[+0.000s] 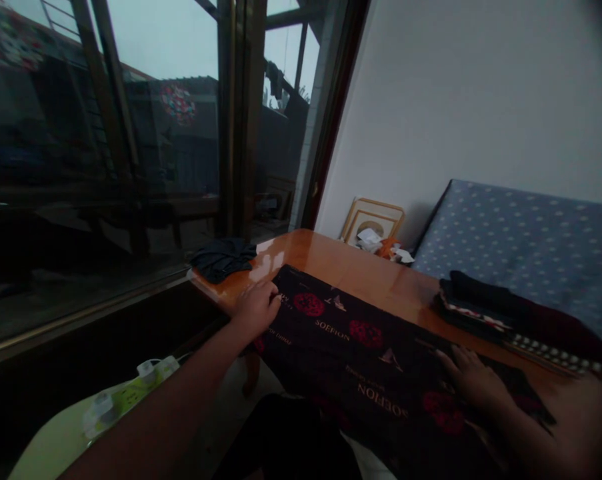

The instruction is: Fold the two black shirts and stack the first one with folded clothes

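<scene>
A dark printed cloth, with red round motifs and pale "SOEFION" lettering, lies spread across the wooden table and hangs over its near edge. I cannot tell which kind of garment or fabric piece it is. My left hand has its fingers closed on the cloth's left edge, near the far corner. On the cloth's right part, my right hand rests palm down, fingers extended and slightly apart.
A crumpled dark cloth lies at the table's left corner. To the right sits a stack of folded clothes. Below left, a pale green stool carries a power strip with plugs. Glass doors stand left; a dotted blue cover is behind.
</scene>
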### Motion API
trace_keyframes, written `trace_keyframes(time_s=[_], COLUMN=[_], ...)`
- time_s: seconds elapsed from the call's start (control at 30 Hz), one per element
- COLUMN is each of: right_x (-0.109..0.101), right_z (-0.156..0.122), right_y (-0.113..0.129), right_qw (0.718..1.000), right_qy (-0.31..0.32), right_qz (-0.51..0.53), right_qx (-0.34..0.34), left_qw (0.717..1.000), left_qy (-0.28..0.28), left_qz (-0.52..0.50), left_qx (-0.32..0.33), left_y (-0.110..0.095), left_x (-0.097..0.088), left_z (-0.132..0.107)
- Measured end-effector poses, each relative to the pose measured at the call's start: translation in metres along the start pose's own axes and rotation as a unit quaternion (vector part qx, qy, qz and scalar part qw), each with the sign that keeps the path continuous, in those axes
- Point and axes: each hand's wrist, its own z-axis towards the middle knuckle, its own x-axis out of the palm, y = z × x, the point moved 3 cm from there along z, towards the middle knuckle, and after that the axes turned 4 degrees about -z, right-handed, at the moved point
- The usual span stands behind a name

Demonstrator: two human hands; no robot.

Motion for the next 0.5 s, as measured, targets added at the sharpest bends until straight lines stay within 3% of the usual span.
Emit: trace_keyframes(time_s=[0.13, 0.23, 0.33, 0.5], right_x=[-0.02, -0.043, -0.066, -0.087], right_z=[0.0, 0.006, 0.009, -0.005], right_y=[0.01, 0.006, -0.018, -0.068], right_qw=[0.999, 0.991, 0.976, 0.96], right_qy=[0.034, 0.041, 0.005, -0.024], right_qz=[0.026, 0.118, 0.178, 0.158], right_qx=[0.005, 0.049, 0.127, 0.231], left_qw=[0.992, 0.983, 0.976, 0.971], left_qy=[0.089, 0.14, 0.174, 0.184], left_qz=[0.015, 0.043, 0.08, 0.113], left_qx=[0.084, 0.112, 0.106, 0.107], left_y=[-0.014, -0.011, -0.002, 0.013], left_x=[0.028, 0.046, 0.057, 0.067], left_z=[0.031, 0.055, 0.08, 0.117])
